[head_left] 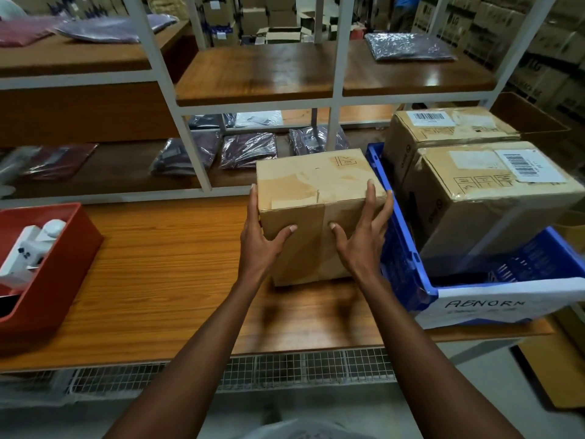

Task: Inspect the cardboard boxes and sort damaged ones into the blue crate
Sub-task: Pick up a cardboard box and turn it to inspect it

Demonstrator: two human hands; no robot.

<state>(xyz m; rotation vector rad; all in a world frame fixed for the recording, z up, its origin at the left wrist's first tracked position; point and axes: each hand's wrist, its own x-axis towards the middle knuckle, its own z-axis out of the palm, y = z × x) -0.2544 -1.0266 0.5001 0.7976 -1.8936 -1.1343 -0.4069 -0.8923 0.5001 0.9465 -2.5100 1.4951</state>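
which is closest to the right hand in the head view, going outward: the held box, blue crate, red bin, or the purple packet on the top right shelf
1. Held cardboard box: gripped by the right hand itself.
2. Blue crate: just right of that hand.
3. Red bin: far left on the table.
4. Purple packet: back on the upper shelf.

The last two are hard to rank.

Surface: wood-grain top (164,248).
Left: red bin (60,264).
Centre: cardboard box (313,198).
Right: blue crate (408,267) just beside the box.

Box (316,210) on table (164,274), left of crate (408,267) holding two boxes (481,198).
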